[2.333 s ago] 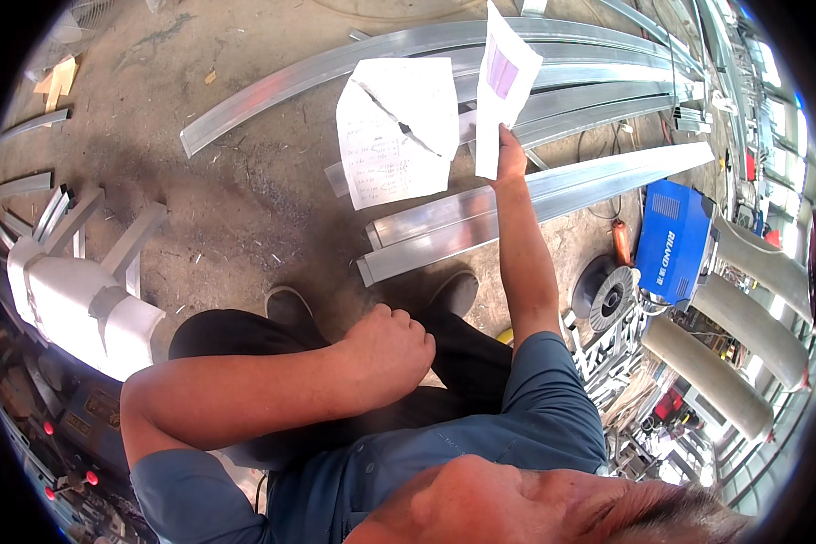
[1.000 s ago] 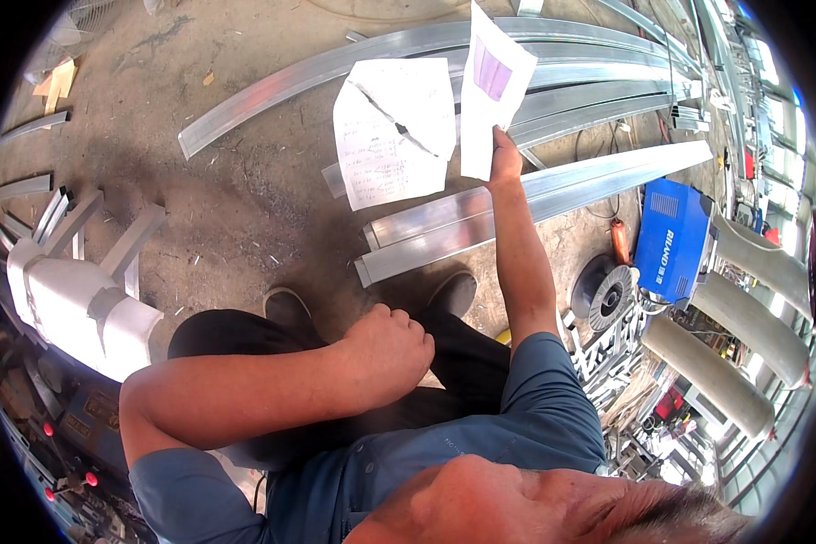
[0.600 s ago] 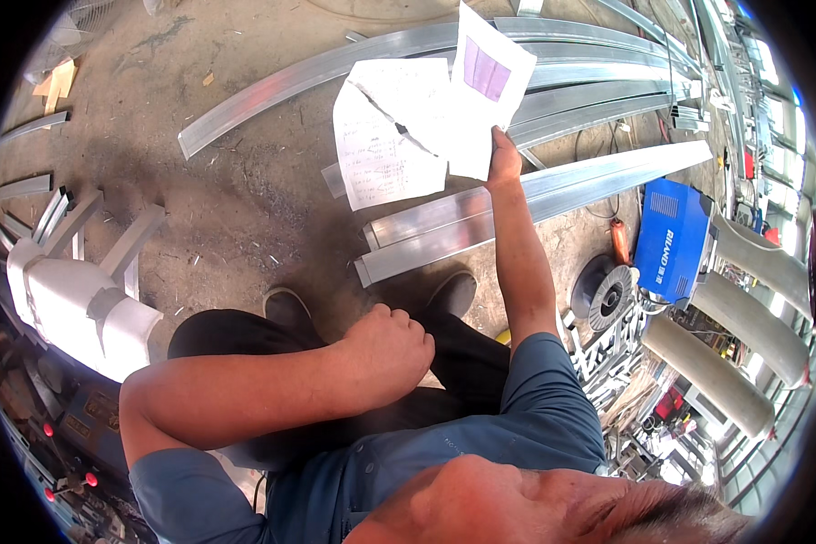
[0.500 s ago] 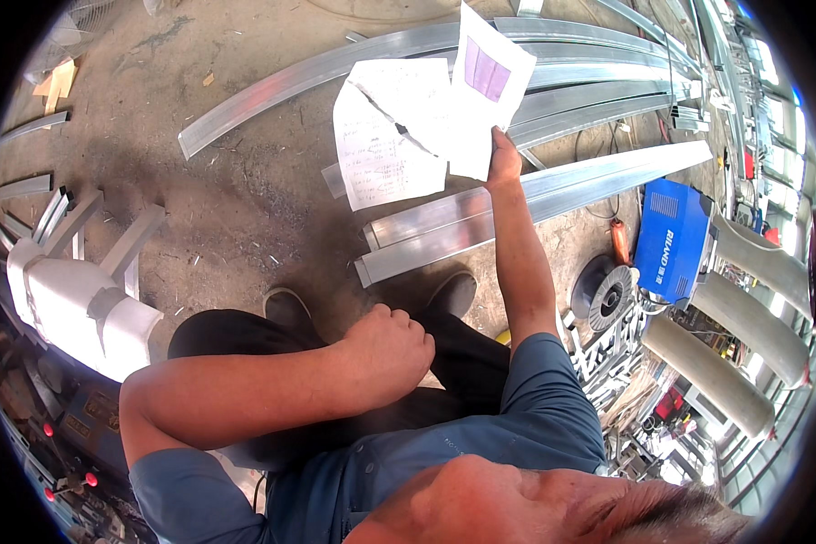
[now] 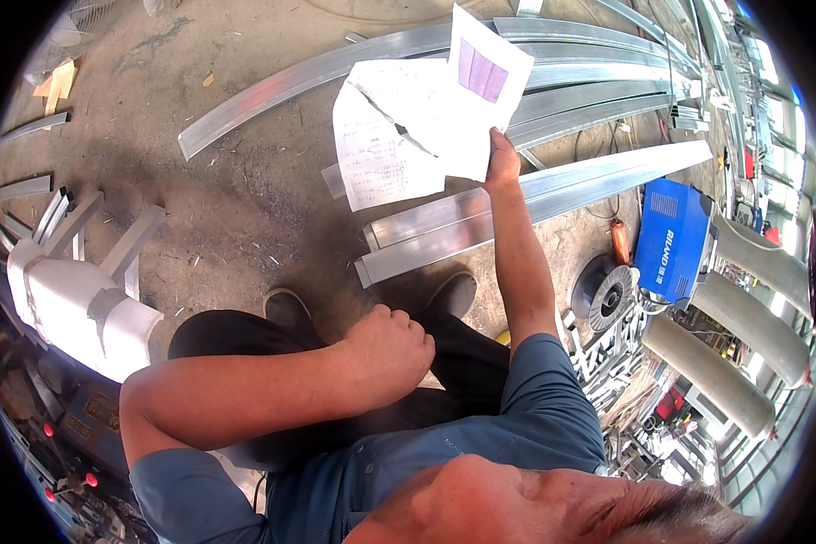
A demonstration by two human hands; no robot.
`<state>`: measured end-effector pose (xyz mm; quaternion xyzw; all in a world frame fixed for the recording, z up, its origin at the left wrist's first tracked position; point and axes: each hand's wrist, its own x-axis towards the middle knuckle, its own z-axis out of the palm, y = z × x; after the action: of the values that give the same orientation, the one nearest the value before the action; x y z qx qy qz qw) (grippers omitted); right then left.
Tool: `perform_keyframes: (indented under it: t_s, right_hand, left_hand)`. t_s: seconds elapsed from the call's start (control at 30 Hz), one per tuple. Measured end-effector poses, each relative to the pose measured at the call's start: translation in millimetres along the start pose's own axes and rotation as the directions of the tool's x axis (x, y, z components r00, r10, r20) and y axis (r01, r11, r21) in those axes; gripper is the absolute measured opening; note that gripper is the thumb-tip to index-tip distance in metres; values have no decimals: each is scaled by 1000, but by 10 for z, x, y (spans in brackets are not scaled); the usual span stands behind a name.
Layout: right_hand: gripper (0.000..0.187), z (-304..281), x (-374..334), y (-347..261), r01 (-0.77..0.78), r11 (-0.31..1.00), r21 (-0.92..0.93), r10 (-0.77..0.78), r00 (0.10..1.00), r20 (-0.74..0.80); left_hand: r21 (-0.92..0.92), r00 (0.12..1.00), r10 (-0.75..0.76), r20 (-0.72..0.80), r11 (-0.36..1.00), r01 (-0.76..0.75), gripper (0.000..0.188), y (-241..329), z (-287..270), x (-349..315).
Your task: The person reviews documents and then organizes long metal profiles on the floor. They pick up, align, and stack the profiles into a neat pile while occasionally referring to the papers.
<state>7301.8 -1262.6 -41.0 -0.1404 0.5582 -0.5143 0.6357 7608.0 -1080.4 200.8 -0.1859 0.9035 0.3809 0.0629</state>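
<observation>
Right hand (image 5: 502, 163) up front, fingers gripping the lower right edge of a white paper sheet with a purple printed rectangle (image 5: 471, 118); thumb shows, other fingers hidden behind. That sheet is tilted and, from here, overlaps the right edge of a creased white handwritten paper sheet (image 5: 381, 150); can't tell if they touch. Left hand (image 5: 390, 354) well below the handwritten sheet, over dark trousers, fingers curled into a fist; can't tell what's inside. Long silver metal bars (image 5: 580, 72) run behind the handwritten sheet and off to its right, one bar end jutting left. Two shorter silver metal bars (image 5: 426, 247) sit just below it, left ends exposed, passing under the right forearm. Left of it, wide room: brown-grey concrete floor (image 5: 272, 181), flecked with shavings. Far right, blue box-shaped machine (image 5: 673, 240).
</observation>
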Motion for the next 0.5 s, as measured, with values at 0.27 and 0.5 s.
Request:
perform_keyframes:
  t_s: [0.27, 0.5]
  right_hand:
    - [51, -75, 49, 34, -3, 1000, 19, 3, 1000, 6]
    - [52, -19, 4, 20, -13, 1000, 18, 13, 1000, 4]
  left_hand:
    - [3, 1000, 7, 18, 1000, -7, 38, -1, -1, 4]
    - [4, 1000, 0, 1, 1000, 0, 38, 3, -13, -7]
